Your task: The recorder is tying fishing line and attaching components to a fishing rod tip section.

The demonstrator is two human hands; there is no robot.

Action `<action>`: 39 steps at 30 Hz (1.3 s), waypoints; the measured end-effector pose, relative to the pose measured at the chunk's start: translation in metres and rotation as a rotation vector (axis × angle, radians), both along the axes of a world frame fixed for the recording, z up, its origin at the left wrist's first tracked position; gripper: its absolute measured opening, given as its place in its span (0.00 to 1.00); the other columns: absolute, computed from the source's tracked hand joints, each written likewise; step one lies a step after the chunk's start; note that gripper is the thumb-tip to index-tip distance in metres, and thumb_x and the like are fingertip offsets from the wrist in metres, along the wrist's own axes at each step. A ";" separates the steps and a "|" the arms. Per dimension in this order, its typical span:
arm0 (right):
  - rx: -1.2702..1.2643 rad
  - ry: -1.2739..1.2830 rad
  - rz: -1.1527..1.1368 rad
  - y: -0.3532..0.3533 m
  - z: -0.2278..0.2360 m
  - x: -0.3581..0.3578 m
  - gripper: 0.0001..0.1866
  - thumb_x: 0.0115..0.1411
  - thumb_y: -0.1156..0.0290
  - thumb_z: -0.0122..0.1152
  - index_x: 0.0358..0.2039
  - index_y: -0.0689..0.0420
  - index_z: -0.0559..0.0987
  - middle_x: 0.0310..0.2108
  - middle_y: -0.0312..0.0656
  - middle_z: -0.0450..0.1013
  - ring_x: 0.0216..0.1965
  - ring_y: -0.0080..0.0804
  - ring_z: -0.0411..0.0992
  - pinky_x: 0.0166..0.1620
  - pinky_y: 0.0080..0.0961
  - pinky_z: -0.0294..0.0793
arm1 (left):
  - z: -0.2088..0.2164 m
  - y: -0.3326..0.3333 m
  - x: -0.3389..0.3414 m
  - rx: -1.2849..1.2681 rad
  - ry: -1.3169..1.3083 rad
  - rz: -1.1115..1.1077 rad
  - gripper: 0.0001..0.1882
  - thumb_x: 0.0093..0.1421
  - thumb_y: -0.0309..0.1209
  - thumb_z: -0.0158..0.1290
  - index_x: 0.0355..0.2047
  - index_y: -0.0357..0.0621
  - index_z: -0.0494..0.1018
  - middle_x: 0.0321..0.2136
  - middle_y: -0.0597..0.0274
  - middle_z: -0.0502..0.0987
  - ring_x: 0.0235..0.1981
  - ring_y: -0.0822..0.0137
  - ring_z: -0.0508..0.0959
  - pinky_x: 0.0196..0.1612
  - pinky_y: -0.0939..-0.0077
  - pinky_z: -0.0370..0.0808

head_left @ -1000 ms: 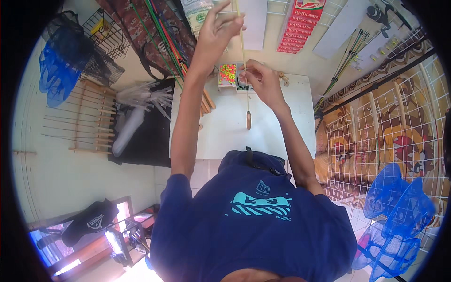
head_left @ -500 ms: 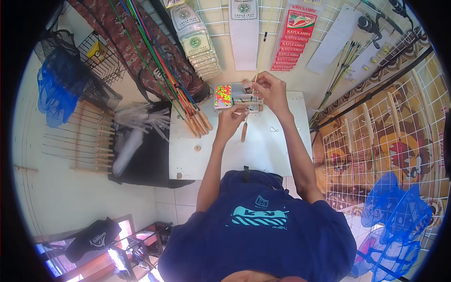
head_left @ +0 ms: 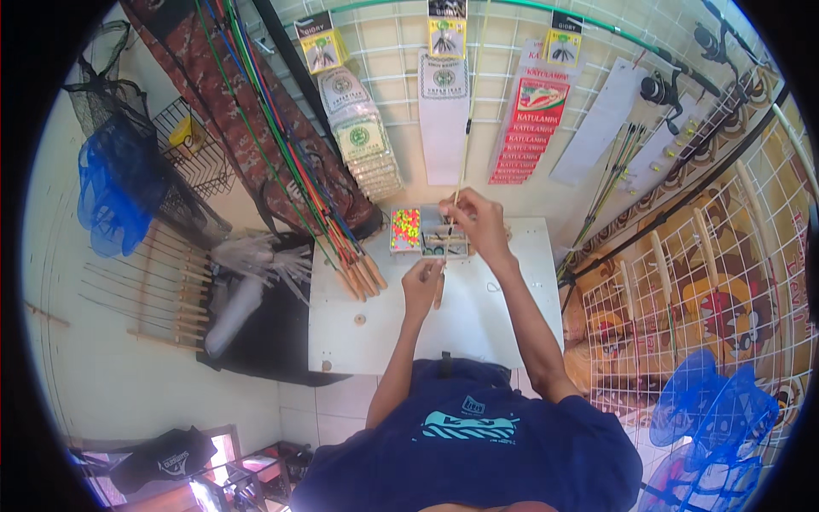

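Note:
A thin, pale yellow fishing rod (head_left: 468,126) with a short wooden handle (head_left: 439,295) runs upright in front of me. My right hand (head_left: 479,224) pinches its shaft over the right side of a tackle box. Lower down, my left hand (head_left: 420,287) is closed, fingertips pressed together at the rod just above the handle. Any line between the hands is too fine to see. Right behind my hands lies the compartmented tackle box (head_left: 433,253), with small dark pieces in its sections. Bright pink and yellow beads or floats (head_left: 405,228) fill its left part.
The box lies on a white table (head_left: 384,337). Several wooden-handled rods (head_left: 363,277) lean at its left, beside a camouflage rod bag (head_left: 247,128). Bait packets (head_left: 531,119) hang on the wall grid behind. A loop of thin line (head_left: 493,288) is at the right. Blue nets (head_left: 712,401) hang farther right.
The view has tilted up, so everything sits lower in the picture and more wall packets show. My left hand is slightly nearer me; my right hand has shifted slightly left over the box.

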State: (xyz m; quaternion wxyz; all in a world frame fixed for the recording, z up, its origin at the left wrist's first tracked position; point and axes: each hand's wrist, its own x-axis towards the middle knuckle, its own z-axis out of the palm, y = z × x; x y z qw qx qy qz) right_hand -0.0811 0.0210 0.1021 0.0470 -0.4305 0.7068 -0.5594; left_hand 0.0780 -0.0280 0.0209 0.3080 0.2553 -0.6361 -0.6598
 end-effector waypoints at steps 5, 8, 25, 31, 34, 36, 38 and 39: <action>0.018 -0.114 0.002 -0.001 0.001 0.014 0.11 0.56 0.68 0.65 0.30 0.62 0.75 0.21 0.45 0.74 0.24 0.32 0.74 0.31 0.28 0.72 | -0.029 0.000 0.010 -0.023 -0.100 0.043 0.10 0.63 0.31 0.53 0.28 0.36 0.75 0.17 0.70 0.72 0.17 0.83 0.66 0.20 0.85 0.61; -0.051 -0.042 -0.004 0.000 -0.013 0.013 0.10 0.56 0.69 0.64 0.30 0.62 0.75 0.22 0.46 0.75 0.26 0.33 0.75 0.32 0.29 0.73 | -0.050 0.003 0.011 -0.027 -0.048 0.060 0.12 0.62 0.32 0.54 0.25 0.38 0.74 0.13 0.69 0.69 0.12 0.81 0.65 0.15 0.83 0.58; -0.016 -0.044 -0.014 0.002 -0.005 0.025 0.11 0.57 0.71 0.63 0.39 0.62 0.76 0.26 0.46 0.78 0.28 0.32 0.79 0.33 0.26 0.77 | -0.092 0.008 0.023 0.172 -0.134 -0.070 0.11 0.62 0.34 0.53 0.30 0.37 0.76 0.17 0.70 0.68 0.19 0.79 0.65 0.24 0.82 0.61; -0.050 -0.079 -0.046 0.007 -0.004 0.037 0.09 0.59 0.73 0.61 0.38 0.64 0.78 0.27 0.45 0.79 0.30 0.28 0.80 0.33 0.23 0.77 | -0.117 0.008 0.027 0.204 -0.205 -0.152 0.11 0.62 0.36 0.53 0.31 0.42 0.78 0.18 0.73 0.68 0.23 0.80 0.64 0.29 0.82 0.61; -0.029 -0.098 -0.047 0.012 0.000 0.043 0.08 0.60 0.73 0.59 0.39 0.64 0.78 0.27 0.45 0.79 0.31 0.28 0.80 0.34 0.23 0.78 | -0.121 0.011 0.030 0.193 -0.186 -0.178 0.11 0.61 0.36 0.54 0.31 0.42 0.78 0.19 0.73 0.68 0.23 0.79 0.64 0.29 0.82 0.62; -0.018 -0.112 -0.057 0.015 -0.002 0.044 0.09 0.60 0.74 0.59 0.39 0.63 0.78 0.27 0.45 0.79 0.31 0.28 0.80 0.34 0.24 0.78 | -0.120 0.011 0.029 0.143 -0.180 -0.196 0.12 0.62 0.38 0.52 0.30 0.42 0.77 0.21 0.73 0.72 0.22 0.82 0.65 0.26 0.85 0.60; -0.066 -0.122 -0.037 0.017 -0.007 0.044 0.11 0.61 0.71 0.58 0.42 0.63 0.77 0.28 0.48 0.78 0.31 0.31 0.80 0.34 0.25 0.80 | -0.115 0.013 0.029 0.152 -0.203 -0.230 0.12 0.62 0.37 0.51 0.31 0.41 0.77 0.21 0.73 0.72 0.23 0.82 0.66 0.27 0.85 0.60; -0.045 -0.116 -0.045 0.019 -0.007 0.045 0.11 0.61 0.72 0.57 0.43 0.63 0.77 0.28 0.49 0.78 0.32 0.32 0.80 0.36 0.26 0.80 | -0.120 0.012 0.029 0.161 -0.216 -0.242 0.11 0.62 0.36 0.51 0.32 0.40 0.77 0.21 0.72 0.72 0.25 0.81 0.67 0.28 0.84 0.61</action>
